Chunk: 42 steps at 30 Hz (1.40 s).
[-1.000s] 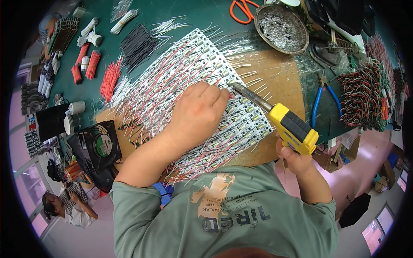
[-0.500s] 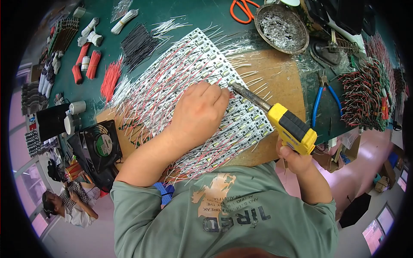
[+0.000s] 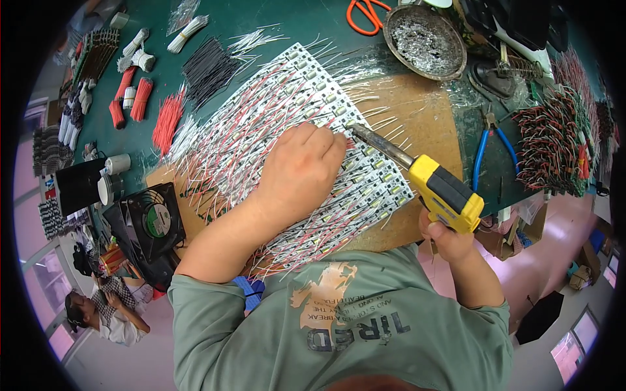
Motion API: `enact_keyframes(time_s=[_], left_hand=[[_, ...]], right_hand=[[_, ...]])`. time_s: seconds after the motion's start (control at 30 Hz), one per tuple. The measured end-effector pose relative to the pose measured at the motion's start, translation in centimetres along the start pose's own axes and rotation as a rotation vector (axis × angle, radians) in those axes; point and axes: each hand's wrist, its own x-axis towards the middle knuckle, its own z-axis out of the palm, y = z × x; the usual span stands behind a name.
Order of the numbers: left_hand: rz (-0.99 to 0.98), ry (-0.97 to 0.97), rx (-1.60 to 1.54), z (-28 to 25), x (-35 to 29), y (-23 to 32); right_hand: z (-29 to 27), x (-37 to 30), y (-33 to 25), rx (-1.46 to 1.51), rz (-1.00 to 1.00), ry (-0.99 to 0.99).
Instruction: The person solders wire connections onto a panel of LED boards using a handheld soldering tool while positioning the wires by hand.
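My right hand (image 3: 450, 240) grips a yellow and black soldering gun (image 3: 447, 193) by its handle. The gun's metal tip points up and left, down at the right part of a white circuit board panel (image 3: 297, 58), close to my left fingertips. Over the panel's middle lies my left hand (image 3: 303, 166), with its fingers curled and closed. Whatever those fingers pinch is hidden beneath them. Rows of small components and many red, white and black wires cover the panel, which rests on a brown board (image 3: 430, 111).
At the back stand a round metal pan (image 3: 427, 42) of silvery residue and orange scissors (image 3: 365, 16). Blue-handled pliers (image 3: 495, 146) and wired boards (image 3: 554, 143) lie right. Red wires (image 3: 169, 120), black wires (image 3: 212, 70) and a fan (image 3: 156, 218) are left. Another person (image 3: 111, 313) sits far left.
The soldering gun and my right hand have shifted very slightly to the right. My left hand stays in nearly the same spot on the panel.
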Motion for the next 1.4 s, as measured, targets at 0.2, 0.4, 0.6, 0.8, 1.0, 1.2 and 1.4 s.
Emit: enact_keyframes(time_s=[0.2,0.4,0.6,0.8,1.0,1.2,1.4], left_hand=[[0.000,-0.009,-0.007,0.0,0.0,-0.1],[-0.004,-0.010,-0.003,-0.1,-0.1,0.0],[-0.009,-0.014,-0.023,0.0,-0.1,0.1],[-0.038,0.014,-0.064,-0.3,0.2,0.2],[-0.025,-0.007,-0.127,-1.3,-0.1,1.1],[-0.072,-0.014,-0.130,-0.5,-1.0,1.4],[-0.052,0.036,-0.181,0.0,-1.2,1.2]], right_hand=[[0.2,-0.1,0.0,-0.033,0.045,0.025],[-0.1,-0.2,0.2,0.004,0.000,-0.008],[0.5,0.2,-0.7,0.155,0.014,-0.084],[0.4,-0.2,-0.1,0.083,-0.129,-0.119],[-1.3,-2.7,1.2,-0.078,-0.034,-0.096],[-0.9,-2.8,0.9,-0.215,-0.074,-0.105],[0.0,-2.4,0.2,-0.045,0.013,-0.027]])
